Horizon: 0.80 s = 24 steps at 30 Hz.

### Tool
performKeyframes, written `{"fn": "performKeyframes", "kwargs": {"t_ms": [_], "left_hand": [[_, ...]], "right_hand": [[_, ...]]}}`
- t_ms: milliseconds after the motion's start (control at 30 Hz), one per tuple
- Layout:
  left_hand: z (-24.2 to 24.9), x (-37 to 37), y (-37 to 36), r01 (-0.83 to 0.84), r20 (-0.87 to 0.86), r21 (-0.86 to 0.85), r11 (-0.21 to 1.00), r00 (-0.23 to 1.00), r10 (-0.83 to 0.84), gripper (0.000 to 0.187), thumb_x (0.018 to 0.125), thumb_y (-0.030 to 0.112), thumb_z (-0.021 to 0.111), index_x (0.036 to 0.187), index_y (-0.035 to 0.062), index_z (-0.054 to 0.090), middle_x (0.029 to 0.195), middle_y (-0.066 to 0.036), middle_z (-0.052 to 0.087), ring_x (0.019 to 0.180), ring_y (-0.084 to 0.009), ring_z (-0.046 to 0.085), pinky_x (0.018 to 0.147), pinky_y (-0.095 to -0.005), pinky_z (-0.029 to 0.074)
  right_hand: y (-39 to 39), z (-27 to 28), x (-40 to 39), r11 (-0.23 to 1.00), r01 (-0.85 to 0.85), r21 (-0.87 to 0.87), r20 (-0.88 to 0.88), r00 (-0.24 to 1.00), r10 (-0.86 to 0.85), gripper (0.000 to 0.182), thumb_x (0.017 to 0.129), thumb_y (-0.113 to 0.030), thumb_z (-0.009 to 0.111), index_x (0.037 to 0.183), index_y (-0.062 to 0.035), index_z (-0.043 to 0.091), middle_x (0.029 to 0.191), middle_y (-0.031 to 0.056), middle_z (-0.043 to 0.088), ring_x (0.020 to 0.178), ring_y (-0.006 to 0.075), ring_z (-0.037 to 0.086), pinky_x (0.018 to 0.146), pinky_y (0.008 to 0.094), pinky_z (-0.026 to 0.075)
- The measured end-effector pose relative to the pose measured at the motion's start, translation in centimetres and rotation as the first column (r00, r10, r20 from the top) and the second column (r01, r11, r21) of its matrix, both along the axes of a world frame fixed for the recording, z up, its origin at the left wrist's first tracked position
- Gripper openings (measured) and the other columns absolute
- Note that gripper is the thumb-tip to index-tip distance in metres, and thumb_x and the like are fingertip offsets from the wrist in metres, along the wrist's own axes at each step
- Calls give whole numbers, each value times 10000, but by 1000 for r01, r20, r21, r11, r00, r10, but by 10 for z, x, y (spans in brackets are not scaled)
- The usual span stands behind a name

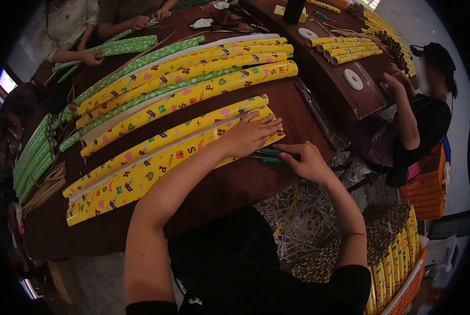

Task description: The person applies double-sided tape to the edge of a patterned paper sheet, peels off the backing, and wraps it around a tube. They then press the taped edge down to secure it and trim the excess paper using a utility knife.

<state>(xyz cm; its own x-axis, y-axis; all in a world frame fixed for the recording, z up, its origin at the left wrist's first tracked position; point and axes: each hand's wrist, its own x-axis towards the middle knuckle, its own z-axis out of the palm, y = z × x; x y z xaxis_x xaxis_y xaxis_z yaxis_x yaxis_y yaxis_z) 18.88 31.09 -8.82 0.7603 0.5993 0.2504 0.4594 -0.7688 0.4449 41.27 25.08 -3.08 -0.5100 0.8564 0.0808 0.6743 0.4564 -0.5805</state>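
My left hand (250,134) lies flat with spread fingers on the right end of a partly unrolled yellow patterned sheet (156,170). The sheet's rolled part (167,139) runs along its far side. At the sheet's right end, my right hand (306,160) is closed around dark-handled scissors or a cutter (271,154) with green parts; its blades are partly hidden. Beyond the sheet lie several yellow rolls (193,94) and green leaf-patterned rolls (140,63), side by side.
People work at the upper left and at the right (429,115). A second table (319,79) holds yellow rolls (350,46) and a white tape roll (353,80). Paper shreds (303,220) lie below the table edge, near an orange crate (410,283) of yellow rolls.
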Motion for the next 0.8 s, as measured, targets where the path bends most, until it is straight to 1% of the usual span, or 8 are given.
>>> {"fn": "performKeyframes", "kwargs": {"t_ms": [333,400,467,500,567,667,733,800], "left_hand": [[4,-1,0,0,-8,-37,999,1000,-1,467,1027,242,331,1483,139,344,1553,-18,305,1435,-149,264,1185,-411,115],[7,-2,1,-2,-15,-44,999,1000,1,470,1027,232,336,1486,135,335,1556,-15,299,1437,-145,259,1185,-410,114],[11,-4,4,59,206,-237,970,979,-9,474,1021,206,366,1487,124,337,1559,-22,296,1453,-164,224,1186,-400,111],[9,-5,6,57,204,-235,970,979,-8,474,1021,206,366,1487,124,337,1559,-22,296,1453,-164,224,1186,-400,111],[7,-9,10,333,611,-593,733,779,141,465,1011,184,399,1470,113,375,1559,-52,295,1466,-194,185,1189,-390,89],[22,-12,9,275,513,-632,724,849,126,439,1012,191,401,1440,99,429,1557,-81,293,1471,-220,160,1187,-374,98],[23,-9,11,210,428,-590,780,900,81,446,1000,197,411,1431,88,442,1555,-87,298,1471,-215,164,1181,-358,133],[27,-11,13,151,324,-572,807,945,53,478,921,129,448,1394,75,494,1551,-104,303,1462,-232,196,1167,-354,184]], "right_hand": [[-3,9,-3,999,-27,29,34,999,26,253,870,-184,646,1097,-94,711,649,176,636,594,301,630,662,382,496],[-3,10,-4,999,-10,-43,16,1000,10,252,874,-181,643,1101,-96,710,707,176,665,624,301,645,682,383,503],[-3,7,-3,998,-13,-67,-18,1000,12,255,876,-181,643,1108,-97,708,748,174,678,656,303,656,700,382,506],[-2,7,-3,996,-13,-93,-52,999,8,259,878,-182,642,1114,-98,705,788,172,691,688,305,667,718,381,509],[-3,15,-5,989,14,-150,-3,1000,-15,265,881,-187,641,1122,-97,702,818,172,696,725,306,675,739,382,510],[0,13,-4,977,47,-208,28,999,-43,275,887,-199,637,1136,-98,696,857,173,702,788,308,684,777,386,509],[-1,12,-3,974,46,-224,13,999,-44,279,890,-206,634,1141,-101,694,865,174,702,814,308,687,792,389,507],[2,13,-4,965,65,-255,30,998,-59,286,895,-216,629,1153,-110,690,883,183,701,842,317,683,809,396,504]]}}
